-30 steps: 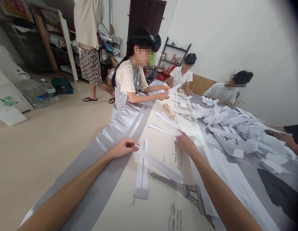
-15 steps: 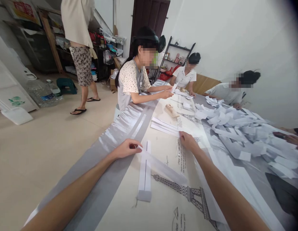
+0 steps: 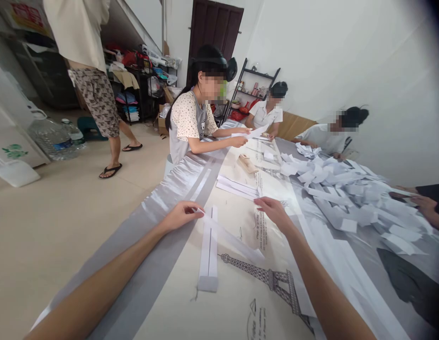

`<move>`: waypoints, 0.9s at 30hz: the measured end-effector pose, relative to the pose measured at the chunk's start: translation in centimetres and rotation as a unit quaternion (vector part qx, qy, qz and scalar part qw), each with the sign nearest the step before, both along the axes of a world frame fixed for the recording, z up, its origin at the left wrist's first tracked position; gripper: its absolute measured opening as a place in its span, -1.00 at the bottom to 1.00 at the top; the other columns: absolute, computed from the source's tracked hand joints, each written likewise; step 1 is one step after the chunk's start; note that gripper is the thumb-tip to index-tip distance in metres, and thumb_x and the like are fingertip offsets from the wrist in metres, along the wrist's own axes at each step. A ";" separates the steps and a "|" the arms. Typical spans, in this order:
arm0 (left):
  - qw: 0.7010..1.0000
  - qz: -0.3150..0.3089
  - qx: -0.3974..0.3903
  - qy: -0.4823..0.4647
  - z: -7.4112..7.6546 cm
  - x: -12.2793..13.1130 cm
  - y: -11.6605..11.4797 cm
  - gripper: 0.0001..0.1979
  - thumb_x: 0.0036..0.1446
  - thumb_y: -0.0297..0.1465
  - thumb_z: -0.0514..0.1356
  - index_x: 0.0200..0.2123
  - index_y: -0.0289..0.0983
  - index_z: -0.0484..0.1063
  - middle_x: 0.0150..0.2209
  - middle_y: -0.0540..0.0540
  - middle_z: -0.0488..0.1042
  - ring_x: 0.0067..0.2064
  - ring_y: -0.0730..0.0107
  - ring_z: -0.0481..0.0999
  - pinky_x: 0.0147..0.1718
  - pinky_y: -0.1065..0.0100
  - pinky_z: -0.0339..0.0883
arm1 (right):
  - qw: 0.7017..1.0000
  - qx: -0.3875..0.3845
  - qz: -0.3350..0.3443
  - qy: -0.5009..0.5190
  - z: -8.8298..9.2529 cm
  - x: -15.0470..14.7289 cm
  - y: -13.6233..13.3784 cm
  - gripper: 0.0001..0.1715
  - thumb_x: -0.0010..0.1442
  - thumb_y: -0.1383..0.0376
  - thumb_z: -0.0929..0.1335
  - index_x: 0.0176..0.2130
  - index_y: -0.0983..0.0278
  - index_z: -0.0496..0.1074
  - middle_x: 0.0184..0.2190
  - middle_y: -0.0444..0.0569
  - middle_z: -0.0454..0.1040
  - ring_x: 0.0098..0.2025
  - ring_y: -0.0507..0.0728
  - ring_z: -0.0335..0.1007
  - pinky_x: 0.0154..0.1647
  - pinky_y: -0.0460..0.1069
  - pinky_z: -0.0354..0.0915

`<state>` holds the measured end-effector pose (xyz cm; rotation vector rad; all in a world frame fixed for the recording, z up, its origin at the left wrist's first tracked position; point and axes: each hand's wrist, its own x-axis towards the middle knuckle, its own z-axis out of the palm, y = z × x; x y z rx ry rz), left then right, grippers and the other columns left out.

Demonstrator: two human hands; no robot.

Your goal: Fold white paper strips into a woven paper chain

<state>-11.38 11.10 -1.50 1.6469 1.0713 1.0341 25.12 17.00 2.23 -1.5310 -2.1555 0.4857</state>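
My left hand (image 3: 184,213) pinches one end of a white paper strip (image 3: 237,242), which slants down to the right above the table. Under it lies a folded white paper piece (image 3: 208,255) with a dark slit along its middle. My right hand (image 3: 272,210) has its fingers apart and is beside the right end of a few flat paper strips (image 3: 237,186); whether a fingertip touches them I cannot tell. Beyond those strips sits a pale wooden-looking block (image 3: 247,163).
A large heap of white paper pieces (image 3: 340,189) covers the table's right side. The tablecloth (image 3: 177,302) has an Eiffel Tower print. A co-worker (image 3: 194,113) on the left holds paper; two more people sit farther back. Someone stands on the floor at left. A dark cloth (image 3: 410,278) lies at right.
My right hand has drawn slightly away from the strips, its fingers opening. The co-worker's paper now lies lower and flatter. The standing person has shifted left in view.
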 end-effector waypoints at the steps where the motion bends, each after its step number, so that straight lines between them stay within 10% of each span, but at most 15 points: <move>1: 1.000 0.014 0.003 -0.009 0.0 0.0 0.1 -0.66 0.10 -0.12 0.34 -0.29 -0.30 0.62 -0.29 -0.09 0.60 -0.29 0.30 0.49 -0.26 0.36 0.34 | 0.999 -0.015 0.034 0.006 0.6 -0.2 -1.7 -0.62 0.49 0.14 0.22 -0.01 0.23 0.54 -0.02 0.02 0.58 -0.07 0.14 0.56 -0.09 0.07 0.53; 9: 0.997 0.072 0.026 -0.032 0.2 0.5 0.1 -0.64 0.15 -0.06 0.30 -0.27 -0.26 0.62 -0.27 -0.07 0.62 -0.21 0.24 0.54 -0.20 0.35 0.38 | 0.999 0.013 0.045 0.016 -0.9 -0.9 -11.0 -0.73 0.37 0.21 0.30 -0.09 0.11 0.60 -0.12 -0.10 0.66 -0.15 0.17 0.62 -0.13 0.05 0.55; 18: 0.981 0.162 0.101 -0.042 0.1 0.7 -0.5 -0.66 0.31 -0.13 0.17 -0.04 -0.23 0.55 -0.08 -0.14 0.55 -0.05 0.23 0.51 -0.07 0.30 0.38 | 0.993 0.109 -0.046 -0.016 -6.4 -0.1 -9.1 -0.58 0.38 0.35 0.18 -0.02 0.20 0.57 0.09 0.06 0.56 0.21 0.30 0.44 0.19 0.25 0.39; 27: 0.986 0.077 0.148 0.007 0.2 2.1 -1.4 -0.76 0.34 -0.25 0.16 -0.13 -0.22 0.58 -0.21 -0.08 0.55 -0.18 0.31 0.50 -0.19 0.36 0.33 | 0.993 0.072 -0.073 -0.066 -5.8 -0.9 -3.9 -0.65 0.39 0.19 0.37 0.10 0.28 0.42 0.07 0.06 0.47 0.00 0.19 0.49 0.01 0.18 0.46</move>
